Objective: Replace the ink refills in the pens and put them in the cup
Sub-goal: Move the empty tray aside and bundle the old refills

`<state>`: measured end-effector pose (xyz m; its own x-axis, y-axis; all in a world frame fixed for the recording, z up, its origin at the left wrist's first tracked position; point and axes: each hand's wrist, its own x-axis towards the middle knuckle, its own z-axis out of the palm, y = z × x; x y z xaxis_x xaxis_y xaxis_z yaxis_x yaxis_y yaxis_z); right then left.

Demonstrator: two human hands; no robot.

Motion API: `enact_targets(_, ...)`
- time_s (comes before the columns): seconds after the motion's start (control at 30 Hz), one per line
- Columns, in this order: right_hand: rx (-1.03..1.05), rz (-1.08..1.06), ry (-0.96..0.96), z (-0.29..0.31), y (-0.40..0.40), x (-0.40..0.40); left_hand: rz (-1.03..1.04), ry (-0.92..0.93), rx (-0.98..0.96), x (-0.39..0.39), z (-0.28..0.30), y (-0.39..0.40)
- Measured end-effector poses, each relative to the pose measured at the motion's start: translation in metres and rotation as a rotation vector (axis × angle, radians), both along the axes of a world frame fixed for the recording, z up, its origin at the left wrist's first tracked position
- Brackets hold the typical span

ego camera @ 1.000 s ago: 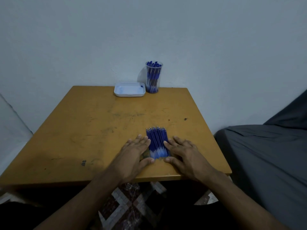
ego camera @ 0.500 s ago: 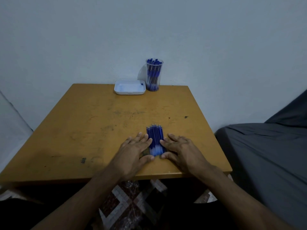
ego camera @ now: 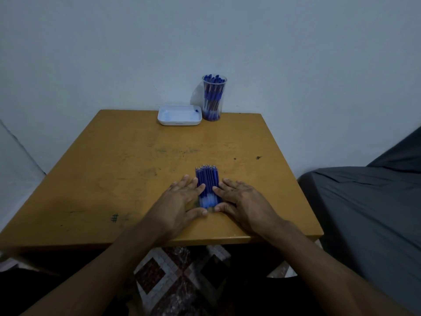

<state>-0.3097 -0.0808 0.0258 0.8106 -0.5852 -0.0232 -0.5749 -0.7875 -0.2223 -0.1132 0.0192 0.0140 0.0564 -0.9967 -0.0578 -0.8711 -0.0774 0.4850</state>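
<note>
- Head view, the hands: the left hand [ego camera: 182, 199] and the right hand [ego camera: 242, 198] lie flat on the desk [ego camera: 102, 179] with fingers straight and spread, one on each side of a bundle of blue ink refills [ego camera: 207, 187]; the inner fingers and thumbs press against the bundle's flanks, neither hand curled round it; this reads as squaring the loose refills into one tidy block so single ones can be picked off.
- Head view, the refills: they lie side by side near the desk's front edge, metal tips pointing away from the person, pale ends toward the thumbs; kept close to the body, likely for easy reach.
- Head view, the far edge: a clear cup [ego camera: 214, 98] stands upright against the wall, packed with blue pens [ego camera: 213, 92], caps up; just to its left, near but whether touching I cannot tell, sits a white tray [ego camera: 180, 115] with a small blue piece in its right corner; both are well apart from the hands.
- Judgement: no pen is out of the cup yet, so refilling has not begun.
</note>
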Motion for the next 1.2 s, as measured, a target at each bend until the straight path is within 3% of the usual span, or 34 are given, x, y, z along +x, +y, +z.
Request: enact_targets(1.2, 0.023, -0.054, -0.079, 0.002, -0.119, 0.165, 0.109, -0.031, -0.031, 0.146, 0.005, -0.121)
